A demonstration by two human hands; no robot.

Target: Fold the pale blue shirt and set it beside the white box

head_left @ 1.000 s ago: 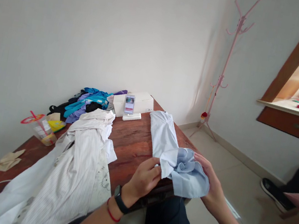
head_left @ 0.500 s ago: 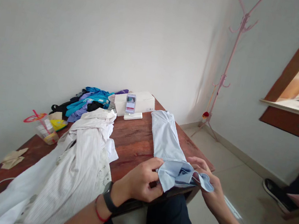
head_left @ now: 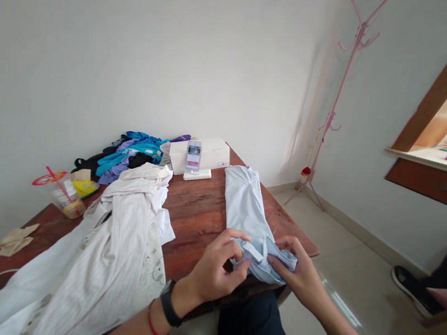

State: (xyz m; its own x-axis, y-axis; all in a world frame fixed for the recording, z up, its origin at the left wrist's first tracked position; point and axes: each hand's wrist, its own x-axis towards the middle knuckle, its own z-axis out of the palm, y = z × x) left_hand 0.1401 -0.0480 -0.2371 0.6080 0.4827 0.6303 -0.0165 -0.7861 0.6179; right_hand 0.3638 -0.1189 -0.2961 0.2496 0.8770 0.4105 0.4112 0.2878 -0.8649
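A light blue shirt (head_left: pixel 245 193), folded into a long narrow strip, lies on the wooden table (head_left: pixel 194 208) and reaches to its front edge. At the shirt's near end, where a collar-like band shows, my right hand (head_left: pixel 296 267) pinches the cloth between thumb and fingers. My left hand (head_left: pixel 218 266) is at the left side of this near end. Its fingers are curved and apart, with the fingertips at the cloth and a gap between thumb and index finger. A dark wristband and a red cord circle my left wrist.
White and striped garments (head_left: pixel 108 251) cover the table's left part. Behind them are a heap of coloured clothes (head_left: pixel 136 153), a plastic cup (head_left: pixel 66 196), a white box (head_left: pixel 212 154) and a phone (head_left: pixel 193 155) on a stand. A pink coat rack (head_left: pixel 339 95) stands beyond; a person's shoe (head_left: pixel 410 290) shows right.
The shirt's near end has gone from raised and bunched to flatter. My left hand has loosened its grip and its fingers have spread. My right hand has shifted left with the cloth.
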